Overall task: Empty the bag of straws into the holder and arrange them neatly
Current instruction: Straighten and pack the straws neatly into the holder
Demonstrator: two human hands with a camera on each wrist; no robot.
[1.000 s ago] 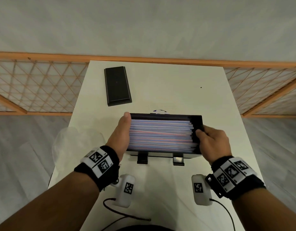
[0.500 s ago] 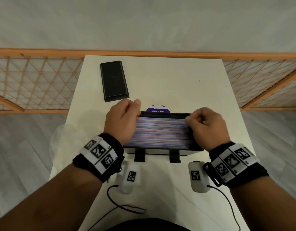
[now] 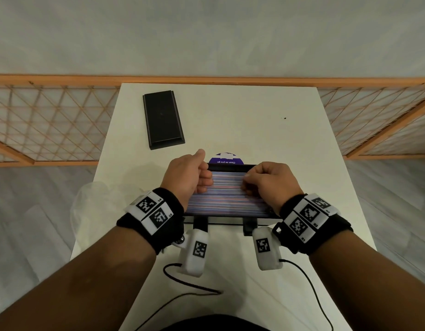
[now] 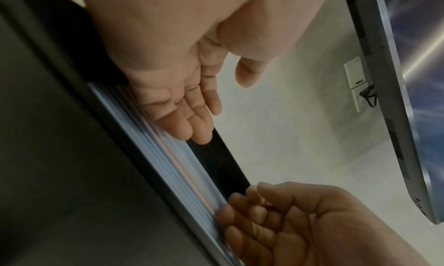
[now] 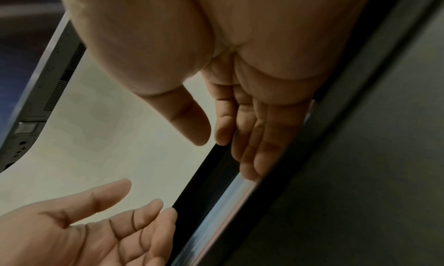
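A black rectangular holder (image 3: 230, 167) stands mid-table, filled with pale blue and pink straws (image 3: 227, 203) lying flat, left to right. Both hands rest on top of the pile. My left hand (image 3: 200, 175) lays its nearly straight fingers (image 4: 187, 123) on the straws' left part, thumb lifted clear. My right hand (image 3: 250, 185) touches the right part, its fingers (image 5: 252, 146) lying along the straws (image 5: 230, 192) beside the holder's back wall (image 5: 204, 175). Neither hand grips anything. The clear plastic bag (image 3: 92, 201) lies crumpled at the table's left edge.
A flat black lid (image 3: 162, 119) lies at the back left of the white table (image 3: 266, 130). A purple round sticker (image 3: 227, 160) shows just behind the holder. Black cables (image 3: 192, 286) trail over the near table. Wooden lattice rails (image 3: 51, 120) flank the table.
Both hands left the holder's ends, went to its back edge, and now lie on top of the straws, closer together. The holder stays where it was.
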